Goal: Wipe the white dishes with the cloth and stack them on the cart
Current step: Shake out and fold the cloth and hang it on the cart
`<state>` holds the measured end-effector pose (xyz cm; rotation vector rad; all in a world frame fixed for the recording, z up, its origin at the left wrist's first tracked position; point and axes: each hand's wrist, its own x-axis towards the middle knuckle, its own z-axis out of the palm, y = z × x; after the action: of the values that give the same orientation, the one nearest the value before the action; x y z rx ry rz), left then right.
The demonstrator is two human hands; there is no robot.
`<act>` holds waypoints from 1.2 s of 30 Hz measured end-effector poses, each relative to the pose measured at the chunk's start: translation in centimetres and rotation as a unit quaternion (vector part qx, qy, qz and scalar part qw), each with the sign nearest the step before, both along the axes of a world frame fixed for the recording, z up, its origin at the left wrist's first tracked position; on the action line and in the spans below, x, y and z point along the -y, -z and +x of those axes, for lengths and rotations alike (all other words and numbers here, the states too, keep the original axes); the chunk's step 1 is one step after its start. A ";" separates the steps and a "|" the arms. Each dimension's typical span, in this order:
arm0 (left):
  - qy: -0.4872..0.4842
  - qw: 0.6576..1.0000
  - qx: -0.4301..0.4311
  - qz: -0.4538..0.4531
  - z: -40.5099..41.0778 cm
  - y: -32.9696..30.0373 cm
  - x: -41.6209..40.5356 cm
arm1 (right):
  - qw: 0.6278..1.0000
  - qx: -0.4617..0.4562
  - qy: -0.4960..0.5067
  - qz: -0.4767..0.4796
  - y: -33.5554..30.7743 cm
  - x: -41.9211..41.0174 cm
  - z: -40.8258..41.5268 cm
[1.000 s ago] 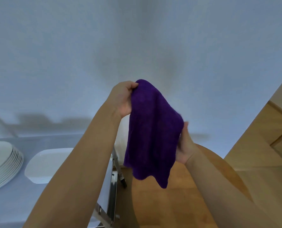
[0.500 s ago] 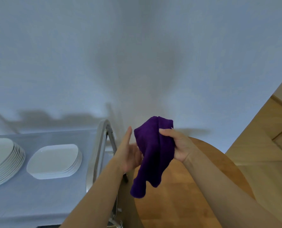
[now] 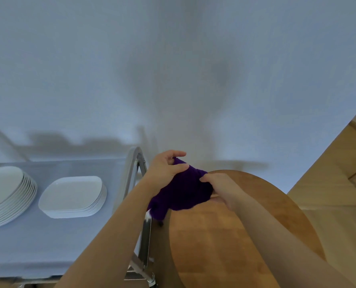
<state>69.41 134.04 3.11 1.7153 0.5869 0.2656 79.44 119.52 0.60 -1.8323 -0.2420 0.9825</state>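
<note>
1. Head view, the only one I have. Both hands are up in front of the wall, with the purple cloth [image 3: 183, 192] bunched between them.
2. Cloth axis: the long run goes from the upper end at the left hand's fingertips down and left to a hanging tail under the left wrist. The bulk sags in the middle, between the two hands.
3. Left hand [image 3: 164, 169]: fingers and thumb curled, pinching the cloth's upper end. The cloth sits right of and below this hand.
4. Right hand [image 3: 218, 186]: seen from the back, fingers curled over the cloth's right edge and gripping it. The cloth lies left of this hand, touching it. I can't see the fingertips; they're hidden in the fabric.
5. Below the right hand and forearm: round wooden table [image 3: 224, 235]. I can't tell whether the cloth touches the top.
6. Left of the left forearm: cart [image 3: 135, 167] with a metal frame and a grey-blue top surface.
7. On the cart, well left of the left hand: stack of white rectangular dishes [image 3: 73, 196], lying flat.
8. Further left, at the frame edge: stack of white round plates [image 3: 6, 194], partly cut off.
</note>
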 end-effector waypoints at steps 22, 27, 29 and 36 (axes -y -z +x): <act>0.004 0.992 0.009 -0.126 -1.3 -0.8 -1.2 | 0.956 -0.279 0.027 0.090 3.9 -0.6 -2.6; -0.052 0.995 -0.044 -0.073 -2.3 -0.7 -2.1 | 0.956 -0.187 0.151 0.168 3.1 -0.8 -1.5; -0.098 0.991 -0.046 -0.078 -2.7 -0.4 -2.3 | 0.966 -0.146 0.143 0.161 1.9 -0.5 -0.6; -0.101 0.981 0.029 -0.163 -2.5 -1.2 -2.3 | 0.939 -0.314 0.037 0.139 -0.5 0.4 0.8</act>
<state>66.94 136.35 4.31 1.3295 0.7208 0.3415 80.26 119.09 1.13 -1.1910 0.0806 1.3479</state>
